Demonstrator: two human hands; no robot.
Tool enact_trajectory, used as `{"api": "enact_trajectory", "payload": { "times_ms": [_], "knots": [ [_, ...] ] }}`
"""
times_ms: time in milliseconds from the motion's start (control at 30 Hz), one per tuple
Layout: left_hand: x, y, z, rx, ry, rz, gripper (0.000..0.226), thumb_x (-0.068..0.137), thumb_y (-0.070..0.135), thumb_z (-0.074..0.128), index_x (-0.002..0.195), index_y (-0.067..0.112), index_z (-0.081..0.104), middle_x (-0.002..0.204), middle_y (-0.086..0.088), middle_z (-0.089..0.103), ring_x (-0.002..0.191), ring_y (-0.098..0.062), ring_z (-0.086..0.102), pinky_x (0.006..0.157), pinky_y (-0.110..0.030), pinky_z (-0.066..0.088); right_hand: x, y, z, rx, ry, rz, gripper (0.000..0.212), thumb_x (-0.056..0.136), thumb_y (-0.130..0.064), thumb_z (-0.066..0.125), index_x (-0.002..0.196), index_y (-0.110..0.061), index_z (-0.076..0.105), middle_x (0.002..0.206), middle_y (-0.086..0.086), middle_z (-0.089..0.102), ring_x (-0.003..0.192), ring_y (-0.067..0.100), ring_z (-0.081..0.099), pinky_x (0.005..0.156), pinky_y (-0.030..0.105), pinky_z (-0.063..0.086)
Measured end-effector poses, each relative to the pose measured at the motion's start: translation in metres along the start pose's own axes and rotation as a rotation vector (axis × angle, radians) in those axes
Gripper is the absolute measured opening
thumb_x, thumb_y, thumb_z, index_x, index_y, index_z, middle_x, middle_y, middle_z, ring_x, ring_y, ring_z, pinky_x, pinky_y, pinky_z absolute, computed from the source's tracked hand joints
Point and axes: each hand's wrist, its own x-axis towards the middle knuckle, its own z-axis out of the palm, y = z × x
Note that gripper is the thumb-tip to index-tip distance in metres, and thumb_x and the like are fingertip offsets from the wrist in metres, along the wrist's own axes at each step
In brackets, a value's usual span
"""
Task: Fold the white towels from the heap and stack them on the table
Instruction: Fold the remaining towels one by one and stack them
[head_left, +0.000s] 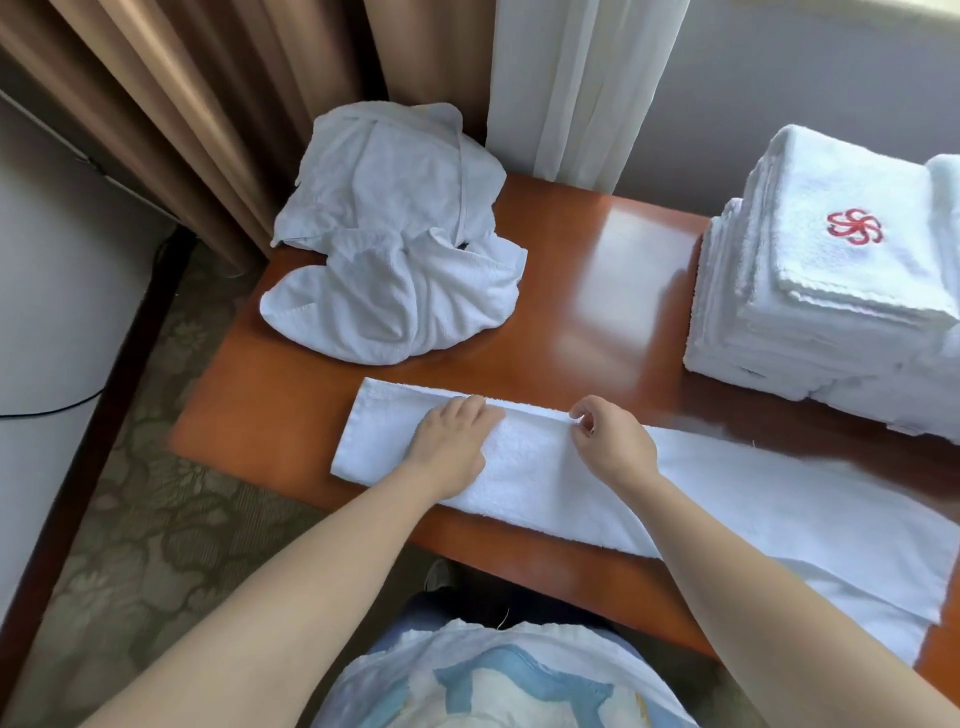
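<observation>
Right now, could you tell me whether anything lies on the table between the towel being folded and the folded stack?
Nothing visible does: only bare, glossy wooden table separates the long white towel from the stack of folded white towels. The crumpled white heap lies off to the left.

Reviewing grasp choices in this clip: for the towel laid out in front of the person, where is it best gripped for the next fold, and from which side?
Probably the unfolded right end of the long towel, pinched at its corners from the right. That end lies flat and hangs past the table edge, while the left hand presses the left part and the right hand pinches the far fold edge.
</observation>
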Motion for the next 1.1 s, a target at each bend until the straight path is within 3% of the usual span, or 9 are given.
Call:
{"api": "enact_trajectory", "payload": {
  "times_ms": [100, 200, 333, 467, 567, 633, 700, 900, 1100],
  "knots": [
    [-0.002, 0.006, 0.008, -0.017, -0.054, -0.088, 0.059, 0.099, 0.044, 0.038, 0.154, 0.026, 0.022, 0.15, 0.0, 0.027, 0.137, -0.022, 0.026, 0.111, -0.035, 0.026, -0.008, 0.003, -0.001, -0.033, -0.004, 0.04, 0.026, 0.091, -0.014, 0.048, 0.111, -0.026, 0.061, 0.101, -0.01, 0.062, 0.089, 0.014, 0.055, 0.06, 0.028, 0.037],
    [-0.002, 0.014, 0.007, -0.052, -0.054, -0.124, 0.064, 0.1, 0.058, 0.029, 0.154, 0.023, 0.025, 0.154, -0.004, 0.027, 0.14, -0.024, 0.025, 0.112, -0.038, 0.027, -0.022, 0.01, 0.0, -0.061, 0.024, 0.078, 0.031, 0.089, -0.01, 0.047, 0.112, -0.026, 0.061, 0.109, -0.009, 0.062, 0.096, 0.015, 0.056, 0.067, 0.029, 0.042],
    [0.0, 0.025, -0.003, -0.021, 0.03, -0.026, 0.047, 0.097, 0.034, 0.047, 0.14, 0.016, 0.039, 0.141, -0.006, 0.039, 0.126, -0.024, 0.039, 0.101, -0.034, 0.04, -0.049, 0.015, 0.002, -0.069, 0.104, 0.127, 0.031, 0.09, -0.008, 0.047, 0.109, -0.027, 0.061, 0.107, -0.01, 0.062, 0.103, 0.018, 0.056, 0.067, 0.031, 0.045],
    [-0.001, 0.05, -0.011, -0.067, 0.044, 0.216, 0.049, 0.095, 0.021, 0.049, 0.143, 0.02, 0.041, 0.143, -0.002, 0.041, 0.129, -0.023, 0.039, 0.103, -0.032, 0.037, -0.084, 0.023, 0.004, -0.171, 0.162, 0.173, 0.022, 0.074, 0.0, 0.044, 0.077, -0.021, 0.047, 0.074, -0.002, 0.053, 0.077, 0.028, 0.05, 0.049, 0.032, 0.031],
    [-0.004, 0.072, -0.013, -0.098, 0.043, 0.359, 0.048, 0.094, 0.017, 0.049, 0.141, 0.023, 0.046, 0.141, 0.002, 0.044, 0.128, -0.021, 0.041, 0.102, -0.031, 0.037, -0.111, 0.034, 0.006, -0.152, 0.256, 0.206, 0.036, 0.084, -0.006, 0.052, 0.114, -0.022, 0.065, 0.109, -0.001, 0.069, 0.102, 0.026, 0.061, 0.076, 0.037, 0.053],
    [-0.006, 0.088, -0.013, -0.105, 0.029, 0.436, 0.046, 0.094, 0.015, 0.05, 0.139, 0.025, 0.05, 0.14, 0.003, 0.046, 0.126, -0.02, 0.043, 0.102, -0.032, 0.04, -0.129, 0.045, 0.009, -0.116, 0.298, 0.24, 0.049, 0.09, -0.012, 0.057, 0.138, -0.021, 0.056, 0.134, -0.002, 0.06, 0.122, 0.022, 0.055, 0.096, 0.036, 0.05],
    [-0.01, 0.104, -0.011, -0.098, 0.007, 0.489, 0.044, 0.094, 0.015, 0.051, 0.136, 0.026, 0.054, 0.138, 0.003, 0.047, 0.123, -0.021, 0.047, 0.097, -0.036, 0.045, -0.146, 0.056, 0.011, -0.1, 0.34, 0.276, 0.052, 0.091, -0.016, 0.06, 0.142, -0.022, 0.051, 0.141, -0.001, 0.054, 0.127, 0.021, 0.051, 0.101, 0.035, 0.045],
    [-0.014, 0.148, 0.004, -0.061, -0.038, 0.645, 0.047, 0.093, 0.007, 0.047, 0.135, 0.024, 0.054, 0.136, 0.003, 0.048, 0.11, -0.022, 0.053, 0.072, -0.029, 0.039, -0.189, 0.096, 0.008, -0.086, 0.366, 0.445, 0.047, 0.08, -0.011, 0.063, 0.124, -0.022, 0.051, 0.12, -0.003, 0.051, 0.11, 0.02, 0.05, 0.081, 0.028, 0.041],
    [-0.001, 0.188, 0.025, 0.001, 0.012, 0.642, 0.05, 0.09, -0.002, 0.044, 0.132, 0.023, 0.056, 0.136, 0.001, 0.046, 0.11, -0.023, 0.052, 0.072, -0.027, 0.035, -0.209, 0.157, -0.004, -0.151, 0.225, 0.373, 0.035, 0.08, -0.01, 0.059, 0.111, -0.021, 0.051, 0.111, -0.004, 0.05, 0.104, 0.02, 0.05, 0.075, 0.029, 0.04]
  ]
}}
